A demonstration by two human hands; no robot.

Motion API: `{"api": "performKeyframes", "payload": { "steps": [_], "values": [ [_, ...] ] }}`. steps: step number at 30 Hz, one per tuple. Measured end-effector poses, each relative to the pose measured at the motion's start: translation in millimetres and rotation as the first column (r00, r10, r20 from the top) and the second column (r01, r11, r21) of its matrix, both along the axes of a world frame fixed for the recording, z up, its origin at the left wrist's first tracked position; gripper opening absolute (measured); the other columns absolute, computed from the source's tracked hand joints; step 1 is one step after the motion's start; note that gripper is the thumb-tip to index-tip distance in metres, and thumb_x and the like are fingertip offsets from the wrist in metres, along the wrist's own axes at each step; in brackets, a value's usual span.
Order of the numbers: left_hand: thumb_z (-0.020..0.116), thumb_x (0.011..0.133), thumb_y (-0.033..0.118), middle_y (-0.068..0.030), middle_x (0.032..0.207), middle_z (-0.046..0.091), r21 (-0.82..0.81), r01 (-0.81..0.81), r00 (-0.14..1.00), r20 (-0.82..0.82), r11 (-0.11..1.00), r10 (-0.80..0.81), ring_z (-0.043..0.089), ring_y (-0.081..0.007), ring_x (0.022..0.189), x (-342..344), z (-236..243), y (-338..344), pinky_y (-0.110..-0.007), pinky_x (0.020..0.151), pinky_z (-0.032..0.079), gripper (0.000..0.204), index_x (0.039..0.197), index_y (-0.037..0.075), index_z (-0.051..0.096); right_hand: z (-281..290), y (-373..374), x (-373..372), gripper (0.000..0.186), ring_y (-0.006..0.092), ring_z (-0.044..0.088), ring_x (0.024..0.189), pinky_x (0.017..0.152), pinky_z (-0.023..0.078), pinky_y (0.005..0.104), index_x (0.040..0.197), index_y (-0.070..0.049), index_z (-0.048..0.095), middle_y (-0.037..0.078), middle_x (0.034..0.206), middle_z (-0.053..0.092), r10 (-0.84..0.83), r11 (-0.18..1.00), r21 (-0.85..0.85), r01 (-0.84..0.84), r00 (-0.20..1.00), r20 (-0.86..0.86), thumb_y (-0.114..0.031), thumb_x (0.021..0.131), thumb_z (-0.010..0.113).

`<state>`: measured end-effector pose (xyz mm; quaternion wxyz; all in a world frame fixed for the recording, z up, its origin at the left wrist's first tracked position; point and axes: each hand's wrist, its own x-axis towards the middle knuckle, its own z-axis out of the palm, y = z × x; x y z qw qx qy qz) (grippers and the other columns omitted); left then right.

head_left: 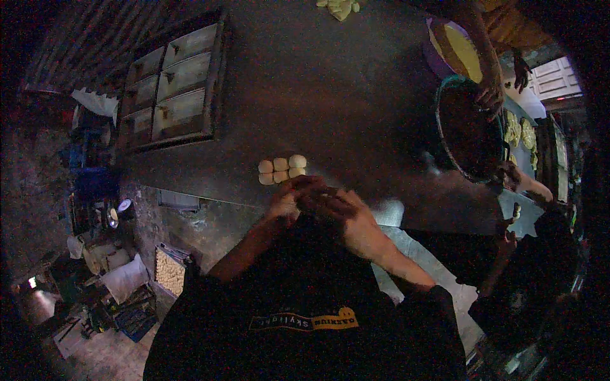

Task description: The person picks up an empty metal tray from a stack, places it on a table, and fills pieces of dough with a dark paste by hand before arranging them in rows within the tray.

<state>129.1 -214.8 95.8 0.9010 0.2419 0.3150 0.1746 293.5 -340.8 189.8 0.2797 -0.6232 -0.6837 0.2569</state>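
My left hand (289,202) and my right hand (341,206) come together in front of my chest, at the near edge of the dark table. Their fingers are curled and overlap, and whatever they hold between them is hidden and too dark to name. Just beyond my left hand lie several small, pale, round dough pieces (280,164), pressed side by side in two short rows on the table (305,108).
A tray (184,82) with several rectangular compartments sits at the far left. At the right, other people's hands are at a large dark basin (470,130), beside a purple-rimmed tub (438,47). Another tray of small pale pieces (170,271) stands low at left.
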Motion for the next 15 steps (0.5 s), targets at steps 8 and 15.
{"api": "performKeyframes", "payload": {
  "steps": [8,15],
  "values": [
    [0.051,0.102,0.017,-0.0150,0.112,0.067,0.735,0.251,0.920,-0.383,0.630,0.080,0.064,-0.0284,0.106,-8.4,-10.3,25.2,-0.038,0.095,0.049,0.043,0.142,0.006,0.043,-61.0,72.9,25.8,0.051,0.0270,0.062,0.110,0.090,0.052,0.0371,0.125,-0.004,0.061,0.017,0.126,0.061,-0.130,0.915,-0.398,-0.064,0.888,-0.441,-0.010,0.076,0.072],
    [0.073,0.082,0.011,-0.0166,0.132,0.056,0.826,0.524,0.852,-0.512,0.207,-0.111,0.049,-0.0377,0.126,0.0,-7.2,76.6,-0.047,0.105,0.040,0.072,0.146,0.014,0.040,-148.2,69.0,32.4,0.038,0.0321,0.063,0.096,0.083,0.051,0.0376,0.113,-0.007,0.066,0.016,0.124,0.060,-0.265,0.961,-0.260,0.091,0.555,-0.788,-0.014,0.076,0.071]
  ]
}}
